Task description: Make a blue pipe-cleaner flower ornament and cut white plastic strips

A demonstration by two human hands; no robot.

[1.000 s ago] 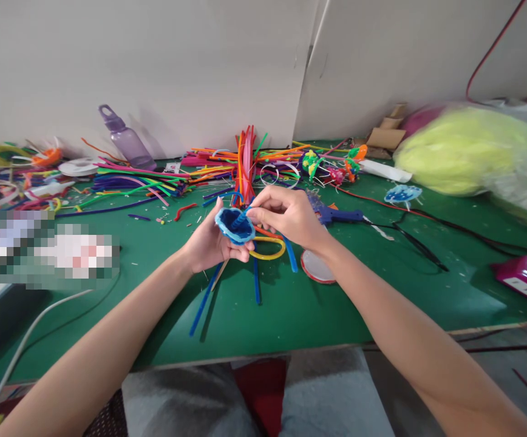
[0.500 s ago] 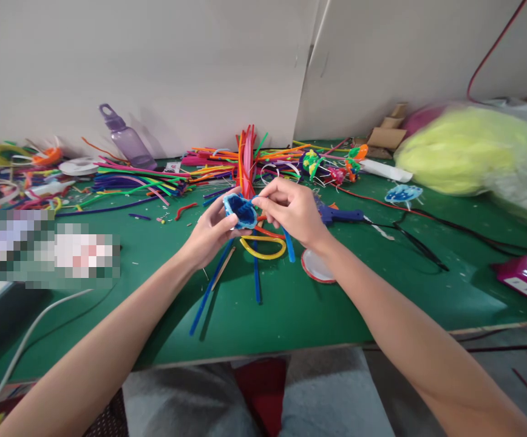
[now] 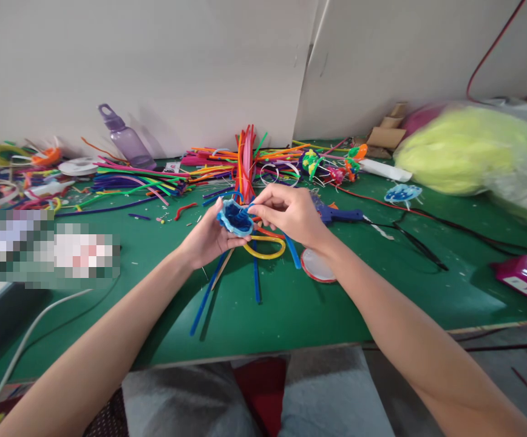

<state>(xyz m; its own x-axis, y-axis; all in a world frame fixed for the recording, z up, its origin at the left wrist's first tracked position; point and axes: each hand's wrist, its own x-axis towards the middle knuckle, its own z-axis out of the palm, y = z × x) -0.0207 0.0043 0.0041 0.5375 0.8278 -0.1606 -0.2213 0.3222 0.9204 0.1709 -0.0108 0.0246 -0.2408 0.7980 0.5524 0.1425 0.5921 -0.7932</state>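
My left hand (image 3: 206,237) is closed around the side of a small blue cup-shaped piece (image 3: 236,220) with a pale, wavy rim; its dark blue hollow faces me. At the right of that rim, my right hand (image 3: 286,209) pinches a blue pipe cleaner (image 3: 292,250), part of which hangs below the palm. Under the hands lie a bent yellow pipe cleaner (image 3: 266,255), more blue pipe cleaners (image 3: 257,279) and a thin wooden stick (image 3: 222,269). A round lid with a red rim (image 3: 318,267) sits below my right wrist.
Many coloured pipe cleaners (image 3: 140,180) spread along the back of the green table (image 3: 309,321). A purple bottle (image 3: 131,141) leans at the wall. To the right are a blue glue gun (image 3: 340,214), black cables (image 3: 422,243), a blue spotted piece (image 3: 402,193) and a bag of yellow material (image 3: 464,149).
The blue cup-shaped piece has shifted slightly left and down and tipped, so its hollow faces more upward. My right fingers have followed its rim, and the hanging blue pipe cleaner has swung right.
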